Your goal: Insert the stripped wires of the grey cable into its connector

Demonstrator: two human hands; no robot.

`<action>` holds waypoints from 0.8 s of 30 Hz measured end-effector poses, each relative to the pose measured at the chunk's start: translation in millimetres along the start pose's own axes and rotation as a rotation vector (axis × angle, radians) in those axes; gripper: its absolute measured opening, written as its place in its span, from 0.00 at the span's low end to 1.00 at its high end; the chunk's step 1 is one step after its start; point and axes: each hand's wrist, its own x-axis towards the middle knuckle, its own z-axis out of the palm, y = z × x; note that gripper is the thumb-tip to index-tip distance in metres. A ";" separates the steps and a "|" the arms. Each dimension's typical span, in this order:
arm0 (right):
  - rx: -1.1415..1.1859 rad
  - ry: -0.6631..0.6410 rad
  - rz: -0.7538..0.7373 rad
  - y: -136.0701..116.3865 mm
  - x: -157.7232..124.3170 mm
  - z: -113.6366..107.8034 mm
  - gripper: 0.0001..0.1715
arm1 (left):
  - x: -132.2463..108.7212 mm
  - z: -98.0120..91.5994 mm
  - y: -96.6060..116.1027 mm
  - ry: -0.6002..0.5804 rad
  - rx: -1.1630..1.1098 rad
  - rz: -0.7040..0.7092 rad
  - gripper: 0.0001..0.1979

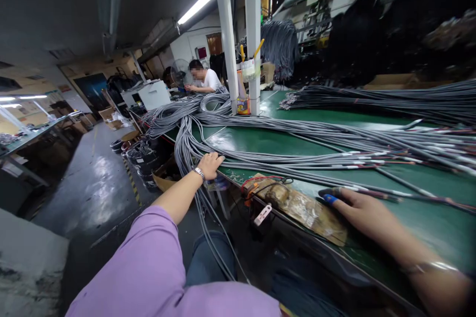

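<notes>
My left hand [210,165] is at the near edge of the green table, its fingers curled over several grey cables [189,146] where the bundle bends down off the edge. Some of those strands hang past my knee. From this hand the grey cables run right across the tabletop to ends with white sleeves and thin coloured wires. My right hand [353,205] is low over the table, fingers stretched out, with blue and black coverings on the fingertips. It is just right of a brown pad wrapped in clear tape [297,203], and nothing shows in its grasp.
A white post [254,44] rises from the green table [256,141], carrying a cup of yellow-handled tools [250,68]. Dark cable bundles [379,101] lie at the back right. A pink-white clip-like piece [263,214] hangs at the front edge. Another person [208,79] sits beyond the coils.
</notes>
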 end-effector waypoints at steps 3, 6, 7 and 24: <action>0.051 0.018 0.016 4.0 0.7 5.8 0.15 | 3.4 -14.7 2.1 -0.054 0.005 0.026 0.28; 0.111 0.047 0.010 5.0 0.0 8.2 0.17 | 9.7 -38.6 -0.2 -0.098 -0.008 0.065 0.21; 0.114 0.031 0.003 4.4 -0.6 7.5 0.16 | 12.3 -48.4 -1.1 -0.091 -0.015 0.079 0.17; 0.119 0.038 -0.079 -10.5 -6.2 -7.1 0.13 | -23.5 -161.7 186.2 0.086 -0.215 0.672 0.15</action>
